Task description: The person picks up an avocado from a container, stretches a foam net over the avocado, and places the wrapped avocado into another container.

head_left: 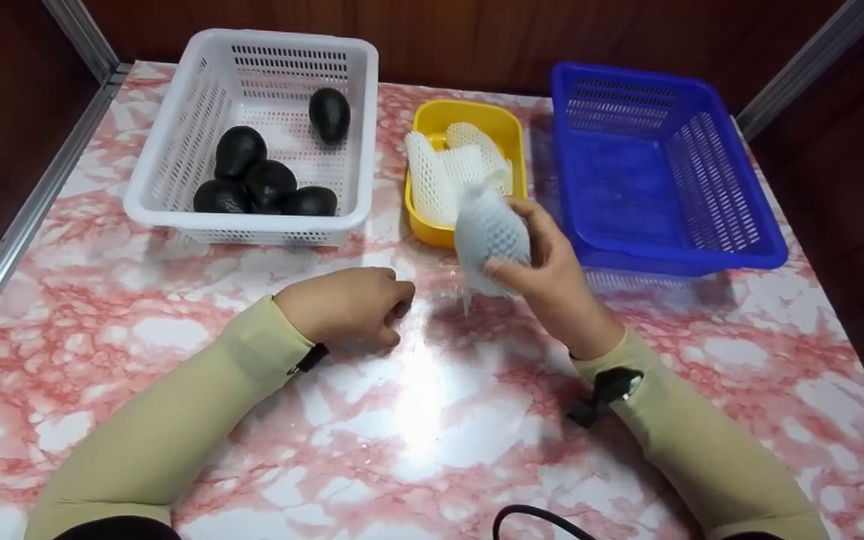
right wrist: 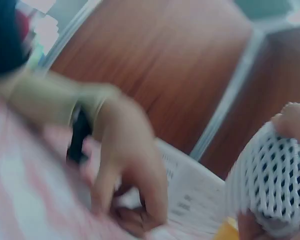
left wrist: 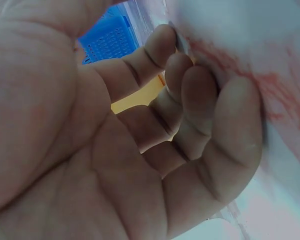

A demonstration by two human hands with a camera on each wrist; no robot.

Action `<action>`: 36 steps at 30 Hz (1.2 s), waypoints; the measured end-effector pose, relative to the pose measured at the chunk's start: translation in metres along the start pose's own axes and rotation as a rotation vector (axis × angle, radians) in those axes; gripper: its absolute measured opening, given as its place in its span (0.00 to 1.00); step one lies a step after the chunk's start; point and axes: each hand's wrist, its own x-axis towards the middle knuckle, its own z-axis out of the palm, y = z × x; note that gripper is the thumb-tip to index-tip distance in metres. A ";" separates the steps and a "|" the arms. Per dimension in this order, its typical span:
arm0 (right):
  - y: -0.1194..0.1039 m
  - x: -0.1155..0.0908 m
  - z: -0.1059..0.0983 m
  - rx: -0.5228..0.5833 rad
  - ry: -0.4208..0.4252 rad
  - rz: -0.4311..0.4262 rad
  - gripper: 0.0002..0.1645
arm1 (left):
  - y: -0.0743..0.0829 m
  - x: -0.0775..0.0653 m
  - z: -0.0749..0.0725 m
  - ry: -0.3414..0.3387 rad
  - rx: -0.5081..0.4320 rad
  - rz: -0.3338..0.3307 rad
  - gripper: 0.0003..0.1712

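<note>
My right hand [head_left: 552,277] grips an avocado in a white foam net [head_left: 492,240], raised off the table before the yellow tub. Dark skin shows through the mesh of the netted avocado [right wrist: 272,185] in the right wrist view. My left hand [head_left: 349,306] rests on the tabletop to its left, fingers loosely bent and holding nothing. The left wrist view shows that hand's bare palm [left wrist: 115,165], fingertips against the table. Several dark avocados [head_left: 271,182] lie in the white basket [head_left: 252,220] at the back left.
White foam nets [head_left: 432,176] lie in the yellow tub [head_left: 432,236] between the baskets. A blue basket [head_left: 672,259] stands at the back right. Near the front edge runs a black cable [head_left: 537,510]. Wooden panels [head_left: 469,45] close off the back and sides.
</note>
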 end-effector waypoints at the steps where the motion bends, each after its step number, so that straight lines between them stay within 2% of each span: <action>1: -0.001 0.001 0.002 -0.171 0.005 -0.102 0.43 | 0.000 -0.001 0.000 0.009 -0.001 -0.001 0.13; 3: -0.001 0.001 0.004 -0.535 0.023 -0.329 0.46 | -0.001 -0.004 -0.001 0.029 0.000 0.004 0.12; 4: -0.001 0.002 0.005 -0.683 0.032 -0.450 0.46 | -0.001 -0.005 -0.001 0.036 -0.001 0.004 0.11; 6: 0.000 0.003 0.007 -0.908 0.055 -0.652 0.44 | -0.002 -0.006 -0.001 0.045 -0.004 0.011 0.11; 7: 0.001 0.003 0.007 -0.974 0.057 -0.721 0.43 | -0.003 -0.006 -0.002 0.049 -0.004 0.013 0.10; 10: 0.002 0.003 0.009 -1.058 0.028 -0.809 0.42 | -0.003 -0.006 -0.001 0.052 -0.015 0.006 0.09; 15: -0.002 0.001 0.009 -1.070 -0.017 -0.820 0.42 | -0.003 -0.008 0.000 0.056 -0.040 -0.009 0.07; 18: -0.015 0.002 0.002 -1.041 0.009 -0.822 0.42 | -0.002 -0.008 0.000 0.059 -0.031 -0.010 0.09; 23: -0.053 0.019 -0.021 -0.901 0.102 -0.762 0.42 | -0.001 -0.005 0.000 0.021 0.017 -0.028 0.11; 25: -0.074 0.034 -0.037 -0.911 0.146 -0.679 0.42 | -0.002 -0.003 -0.001 -0.002 0.031 -0.028 0.12; 26: -0.084 0.045 -0.046 -0.950 0.169 -0.640 0.42 | -0.002 -0.002 -0.001 -0.014 0.033 -0.025 0.13; 29: -0.112 0.083 -0.080 -1.079 0.227 -0.448 0.42 | -0.004 0.001 -0.004 -0.041 0.022 -0.025 0.15; 31: -0.122 0.112 -0.107 -1.141 0.240 -0.335 0.42 | -0.004 0.002 -0.005 -0.053 0.006 -0.025 0.15; 33: -0.123 0.136 -0.133 -1.190 0.230 -0.204 0.43 | -0.005 0.004 -0.004 -0.057 0.000 -0.020 0.15; 36: -0.109 0.161 -0.172 -1.242 0.164 -0.021 0.48 | -0.005 0.005 -0.001 -0.060 0.003 -0.008 0.15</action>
